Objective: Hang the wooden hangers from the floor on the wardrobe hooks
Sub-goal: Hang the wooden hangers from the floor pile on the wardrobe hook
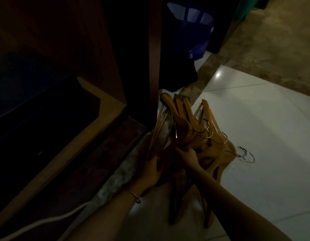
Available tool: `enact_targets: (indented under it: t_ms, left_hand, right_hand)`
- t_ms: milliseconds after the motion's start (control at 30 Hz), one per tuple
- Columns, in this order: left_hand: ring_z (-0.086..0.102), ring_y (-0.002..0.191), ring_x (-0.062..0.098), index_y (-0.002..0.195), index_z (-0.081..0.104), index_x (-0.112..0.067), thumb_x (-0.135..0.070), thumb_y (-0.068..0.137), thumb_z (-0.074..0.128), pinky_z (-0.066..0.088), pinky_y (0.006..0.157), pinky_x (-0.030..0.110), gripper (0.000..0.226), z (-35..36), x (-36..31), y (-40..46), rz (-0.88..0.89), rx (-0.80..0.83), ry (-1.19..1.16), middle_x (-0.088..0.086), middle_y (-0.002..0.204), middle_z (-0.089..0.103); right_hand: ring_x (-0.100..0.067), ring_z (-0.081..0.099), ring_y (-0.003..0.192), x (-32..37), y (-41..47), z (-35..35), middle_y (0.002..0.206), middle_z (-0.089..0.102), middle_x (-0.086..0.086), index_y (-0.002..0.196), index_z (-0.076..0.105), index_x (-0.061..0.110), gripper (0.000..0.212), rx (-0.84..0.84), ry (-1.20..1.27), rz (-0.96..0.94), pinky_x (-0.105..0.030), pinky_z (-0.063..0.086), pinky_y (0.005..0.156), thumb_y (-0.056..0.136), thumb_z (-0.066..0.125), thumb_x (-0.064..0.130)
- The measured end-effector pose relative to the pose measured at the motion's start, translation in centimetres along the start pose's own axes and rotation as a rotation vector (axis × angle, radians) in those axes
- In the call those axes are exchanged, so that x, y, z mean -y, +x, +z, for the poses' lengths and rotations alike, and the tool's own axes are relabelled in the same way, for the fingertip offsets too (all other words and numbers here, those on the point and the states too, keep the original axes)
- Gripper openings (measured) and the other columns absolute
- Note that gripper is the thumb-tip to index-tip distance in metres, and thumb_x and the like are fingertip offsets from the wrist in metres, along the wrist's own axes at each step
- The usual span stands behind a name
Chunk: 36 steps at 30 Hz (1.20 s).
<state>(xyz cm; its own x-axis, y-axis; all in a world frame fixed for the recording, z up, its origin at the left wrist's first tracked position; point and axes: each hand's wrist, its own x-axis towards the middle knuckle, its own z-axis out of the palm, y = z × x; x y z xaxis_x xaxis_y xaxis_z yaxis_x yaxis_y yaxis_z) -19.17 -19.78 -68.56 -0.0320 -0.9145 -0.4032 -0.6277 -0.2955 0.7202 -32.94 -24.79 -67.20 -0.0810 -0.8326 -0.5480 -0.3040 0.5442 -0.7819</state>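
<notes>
A pile of several wooden hangers (189,126) with metal hooks lies on the white tiled floor (265,129), right beside the dark wooden wardrobe (116,80). My left hand (150,171), with a bangle on its wrist, grips the lower left side of the pile. My right hand (187,157) reaches across and closes on hangers in the middle of the pile. Two loose metal hooks (246,154) stick out at the pile's right edge. The scene is dim, and no wardrobe hooks are visible.
The wardrobe's open dark interior (46,119) fills the left. A blue bag (192,35) and dark cloth (178,70) hang or lean behind the wardrobe post. A pale cable (51,220) runs along the bottom left. Brown stone flooring (275,49) lies far right.
</notes>
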Motion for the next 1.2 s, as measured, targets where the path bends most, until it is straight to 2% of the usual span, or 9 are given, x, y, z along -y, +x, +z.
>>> enact_targets:
  t_ms: [267, 400, 467, 533, 667, 800, 967, 1100, 1200]
  left_hand:
    - [0.050, 0.121, 0.029, 0.123, 0.054, -0.006, -0.025, 0.085, 0.058, 0.035, 0.093, 0.023, 0.043, -1.4, -3.6, -2.1, 0.119, -0.053, -0.018, 0.015, 0.129, 0.055]
    - [0.048, 0.122, 0.028, 0.127, 0.049, -0.006, -0.010, 0.086, 0.059, 0.037, 0.094, 0.025, 0.043, -4.5, -7.9, -3.9, 0.161, 0.133, 0.006, 0.015, 0.130, 0.053]
    - [0.056, 0.110, 0.021, 0.118, 0.057, -0.005, -0.010, 0.087, 0.058, 0.044, 0.081, 0.017, 0.031, -6.6, -10.8, -5.0, 0.173, 0.230, -0.095, 0.009, 0.116, 0.061]
    - [0.056, 0.103, 0.013, 0.115, 0.059, -0.009, -0.016, 0.088, 0.056, 0.044, 0.076, 0.011, 0.028, -9.2, -14.2, -6.4, 0.155, 0.203, -0.154, 0.000, 0.109, 0.061]
    - [0.056, 0.109, 0.020, 0.114, 0.059, -0.014, -0.015, 0.088, 0.056, 0.044, 0.088, 0.027, 0.026, -14.6, -22.2, -9.8, 0.240, -0.036, -0.180, 0.006, 0.116, 0.062]
    - [0.053, 0.105, 0.015, 0.110, 0.062, -0.014, -0.012, 0.088, 0.055, 0.039, 0.079, 0.013, 0.023, -21.3, -32.0, -15.1, 0.436, -0.175, -0.102, 0.006, 0.113, 0.058]
    - [0.041, 0.110, 0.003, 0.116, 0.056, -0.020, -0.017, 0.086, 0.057, 0.035, 0.083, 0.009, 0.030, -30.2, -42.8, -22.8, 0.608, -0.370, 0.106, -0.004, 0.121, 0.050]
    - [0.032, 0.127, 0.006, 0.129, 0.045, -0.024, -0.022, 0.088, 0.056, 0.032, 0.107, 0.030, 0.042, -37.5, -50.5, -28.7, 0.613, -0.371, 0.215, -0.007, 0.136, 0.042]
    - [0.034, 0.126, 0.007, 0.131, 0.040, -0.029, -0.039, 0.088, 0.053, 0.031, 0.108, 0.035, 0.046, -42.4, -54.7, -33.0, 0.579, -0.319, 0.276, -0.010, 0.136, 0.042]
  right_hand:
    - [-0.034, 0.061, 0.098, 2.6, -1.0, 2.8, 0.102, 0.062, -0.019, 0.104, 0.055, -0.002, 0.023, -0.172, 0.285, -0.029, -0.038, 0.049, 0.076, 0.087, 0.057, 0.012]
    - [-0.014, 0.057, 0.079, 5.0, -3.2, 1.7, 0.107, 0.055, -0.009, 0.125, 0.040, 0.008, 0.033, -0.320, 0.404, -0.102, -0.020, 0.042, 0.058, 0.093, 0.047, 0.015]
    - [-0.024, 0.062, 0.088, 6.7, -4.8, -0.4, 0.111, 0.058, -0.011, 0.125, 0.042, 0.007, 0.036, -0.385, 0.379, -0.096, -0.021, 0.042, 0.058, 0.092, 0.048, 0.020]
    - [-0.030, 0.061, 0.099, 9.4, -7.4, -3.2, 0.111, 0.060, -0.012, 0.121, 0.046, 0.004, 0.038, -0.436, 0.332, -0.077, -0.027, 0.046, 0.067, 0.093, 0.046, 0.029]
    - [-0.024, 0.055, 0.094, 15.7, -15.2, -10.2, 0.092, 0.054, -0.004, 0.102, 0.048, 0.013, 0.033, -0.524, 0.114, -0.099, -0.037, 0.043, 0.089, 0.096, 0.036, 0.042]
    - [-0.023, 0.057, 0.077, 22.6, -23.1, -16.3, 0.077, 0.054, -0.003, 0.094, 0.051, 0.014, 0.032, -0.469, -0.023, -0.218, -0.043, 0.049, 0.075, 0.095, 0.038, 0.043]
    - [-0.018, 0.055, 0.062, 32.0, -33.7, -24.5, 0.069, 0.056, -0.004, 0.089, 0.054, 0.017, 0.031, -0.487, -0.248, -0.320, -0.033, 0.044, 0.059, 0.093, 0.040, 0.044]
    - [-0.018, 0.055, 0.061, 41.0, -41.9, -29.9, 0.068, 0.059, -0.004, 0.086, 0.056, 0.022, 0.023, -0.339, -0.375, -0.451, -0.031, 0.043, 0.057, 0.092, 0.045, 0.042]
    - [-0.009, 0.050, 0.055, 48.6, -47.2, -31.9, 0.060, 0.052, 0.005, 0.071, 0.050, 0.028, 0.023, -0.151, -0.469, -0.542, -0.022, 0.035, 0.053, 0.092, 0.048, 0.037]
